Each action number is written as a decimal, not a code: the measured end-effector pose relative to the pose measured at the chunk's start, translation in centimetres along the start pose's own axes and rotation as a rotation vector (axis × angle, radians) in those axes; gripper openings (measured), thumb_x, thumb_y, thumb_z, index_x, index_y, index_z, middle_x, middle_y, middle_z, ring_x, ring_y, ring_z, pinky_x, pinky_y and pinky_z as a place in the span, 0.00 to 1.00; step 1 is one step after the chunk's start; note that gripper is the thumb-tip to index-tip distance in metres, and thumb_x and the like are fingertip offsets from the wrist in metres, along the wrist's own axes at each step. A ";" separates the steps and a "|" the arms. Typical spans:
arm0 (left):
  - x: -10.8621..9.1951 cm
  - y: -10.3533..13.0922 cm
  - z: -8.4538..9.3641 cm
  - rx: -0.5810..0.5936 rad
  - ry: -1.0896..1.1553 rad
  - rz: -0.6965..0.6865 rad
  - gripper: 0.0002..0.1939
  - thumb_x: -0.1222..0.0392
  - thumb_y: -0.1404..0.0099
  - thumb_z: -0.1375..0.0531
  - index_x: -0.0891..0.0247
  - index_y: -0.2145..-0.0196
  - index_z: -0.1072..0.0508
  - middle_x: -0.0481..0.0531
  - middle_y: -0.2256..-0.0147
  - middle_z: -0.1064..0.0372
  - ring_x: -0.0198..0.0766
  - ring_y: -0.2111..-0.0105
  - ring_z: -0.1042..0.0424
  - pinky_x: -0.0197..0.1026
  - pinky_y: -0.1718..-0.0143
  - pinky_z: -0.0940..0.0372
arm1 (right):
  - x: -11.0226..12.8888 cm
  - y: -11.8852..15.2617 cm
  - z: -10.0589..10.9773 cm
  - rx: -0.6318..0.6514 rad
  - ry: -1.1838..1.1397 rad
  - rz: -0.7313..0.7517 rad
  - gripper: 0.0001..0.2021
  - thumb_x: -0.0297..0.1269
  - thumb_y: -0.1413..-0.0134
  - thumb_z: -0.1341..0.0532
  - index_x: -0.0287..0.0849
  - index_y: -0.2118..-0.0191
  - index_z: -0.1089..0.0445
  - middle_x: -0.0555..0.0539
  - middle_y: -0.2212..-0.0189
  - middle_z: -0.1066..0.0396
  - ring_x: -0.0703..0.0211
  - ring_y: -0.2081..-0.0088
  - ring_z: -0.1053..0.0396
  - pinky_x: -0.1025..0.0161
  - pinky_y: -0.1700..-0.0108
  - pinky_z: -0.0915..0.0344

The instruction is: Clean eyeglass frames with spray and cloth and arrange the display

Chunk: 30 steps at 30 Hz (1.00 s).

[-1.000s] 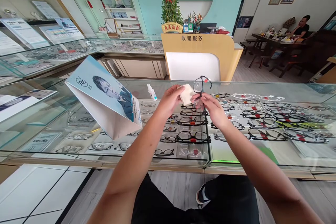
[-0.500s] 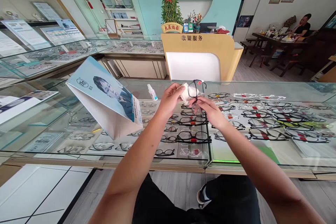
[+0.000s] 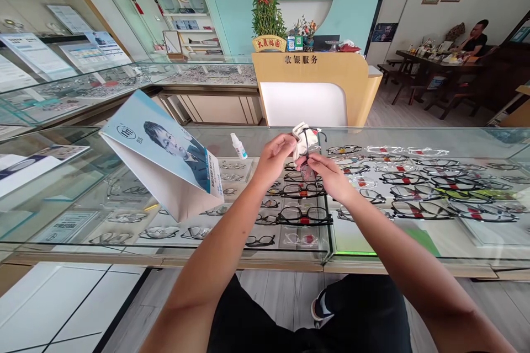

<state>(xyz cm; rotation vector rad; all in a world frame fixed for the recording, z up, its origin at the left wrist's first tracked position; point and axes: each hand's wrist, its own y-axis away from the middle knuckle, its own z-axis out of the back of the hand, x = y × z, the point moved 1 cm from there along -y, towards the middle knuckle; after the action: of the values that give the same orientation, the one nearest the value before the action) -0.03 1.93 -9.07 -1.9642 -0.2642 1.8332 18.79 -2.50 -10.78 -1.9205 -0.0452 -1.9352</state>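
Observation:
Above the glass counter, my left hand [image 3: 276, 157] is closed on a pale cleaning cloth [image 3: 300, 146], which is wrapped about a lens of a pair of eyeglasses. My right hand [image 3: 328, 172] pinches the dark-framed eyeglasses [image 3: 307, 150] by their lower part, with the frame held on edge and a red-and-white tag near its top. The cloth hides most of the lens. Beneath both hands, rows of black-framed glasses [image 3: 304, 215] with red tags show at the counter. A small white spray bottle [image 3: 239, 146] stands left of my left hand.
A blue folded display card [image 3: 161, 149] stands on the glass counter [image 3: 248, 253] at the left. More glasses [image 3: 418, 209] fill the right side. Beyond is a wooden cashier desk [image 3: 317, 71] with plants. A person [image 3: 476, 38] sits at a dark table at the far right.
My left hand has brought the cloth up and right, over the lens that was partly bare. The eyeglasses have turned more edge-on. The view has shifted slightly.

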 end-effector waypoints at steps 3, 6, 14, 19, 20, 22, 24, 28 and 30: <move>0.2 0.1 -0.2 -0.012 -0.008 -0.003 0.24 0.32 0.34 0.26 0.57 0.61 0.17 0.53 0.57 0.20 0.43 0.56 0.23 0.45 0.51 0.27 | 0.0 0.0 0.0 0.014 -0.009 0.004 0.22 0.62 0.32 0.35 0.47 0.58 0.19 0.46 0.59 0.20 0.55 0.63 0.32 0.57 0.60 0.34; 0.5 0.2 -0.5 -0.037 -0.033 -0.037 0.21 0.38 0.35 0.24 0.57 0.61 0.19 0.51 0.59 0.20 0.40 0.60 0.23 0.43 0.54 0.28 | 0.0 -0.1 0.0 0.037 -0.018 0.012 0.22 0.63 0.32 0.34 0.48 0.59 0.19 0.46 0.59 0.20 0.53 0.62 0.30 0.56 0.57 0.32; 1.1 0.1 -0.6 0.058 0.254 0.135 0.35 0.41 0.44 0.17 0.54 0.48 0.28 0.47 0.58 0.18 0.31 0.77 0.31 0.41 0.73 0.35 | 0.6 0.1 -0.1 0.074 -0.031 0.055 0.17 0.55 0.31 0.36 0.48 0.62 0.21 0.48 0.61 0.21 0.53 0.60 0.29 0.55 0.47 0.29; 0.4 0.0 -0.7 0.225 0.338 0.212 0.29 0.40 0.42 0.17 0.59 0.54 0.21 0.44 0.72 0.30 0.33 0.79 0.35 0.43 0.76 0.37 | -0.5 -0.2 0.0 0.066 -0.087 0.026 0.15 0.53 0.32 0.35 0.49 0.62 0.21 0.49 0.62 0.21 0.53 0.61 0.29 0.55 0.49 0.31; 0.3 0.0 -0.7 0.247 0.354 0.216 0.28 0.40 0.42 0.17 0.59 0.56 0.21 0.44 0.72 0.32 0.33 0.78 0.35 0.43 0.76 0.37 | -0.9 -0.3 0.0 0.060 -0.110 0.015 0.14 0.52 0.32 0.35 0.49 0.62 0.21 0.49 0.63 0.21 0.53 0.62 0.29 0.54 0.50 0.31; 0.1 0.0 -0.5 0.286 0.379 0.218 0.26 0.42 0.42 0.17 0.59 0.58 0.21 0.44 0.73 0.33 0.34 0.78 0.34 0.43 0.75 0.36 | -1.5 -0.4 0.1 0.048 -0.175 -0.004 0.12 0.50 0.33 0.34 0.48 0.63 0.20 0.49 0.66 0.21 0.52 0.63 0.29 0.54 0.52 0.33; 0.2 -0.1 -0.3 0.319 0.390 0.220 0.24 0.44 0.41 0.17 0.60 0.61 0.21 0.44 0.74 0.32 0.34 0.78 0.32 0.43 0.73 0.34 | -1.8 -0.5 0.1 0.032 -0.254 -0.027 0.11 0.48 0.35 0.33 0.47 0.62 0.20 0.48 0.68 0.21 0.52 0.64 0.28 0.54 0.55 0.33; 0.5 -0.1 -0.1 0.356 0.391 0.214 0.23 0.47 0.39 0.18 0.62 0.62 0.22 0.45 0.75 0.30 0.35 0.77 0.29 0.41 0.71 0.32 | -1.3 -0.5 -0.1 0.028 -0.346 -0.054 0.11 0.47 0.40 0.32 0.44 0.62 0.18 0.47 0.67 0.20 0.52 0.64 0.27 0.55 0.57 0.33; 0.6 -0.1 -0.1 0.354 0.381 0.192 0.23 0.47 0.39 0.18 0.62 0.60 0.22 0.46 0.75 0.29 0.35 0.76 0.29 0.40 0.73 0.32 | -1.1 -0.5 -0.1 0.043 -0.341 -0.046 0.11 0.46 0.40 0.33 0.44 0.62 0.18 0.47 0.67 0.20 0.53 0.64 0.27 0.56 0.56 0.33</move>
<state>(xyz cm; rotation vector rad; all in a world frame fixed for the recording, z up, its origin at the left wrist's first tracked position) 0.17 2.19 -9.56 -2.0757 0.3538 1.4442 18.46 -1.81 -11.71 -2.2148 -0.2283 -1.5989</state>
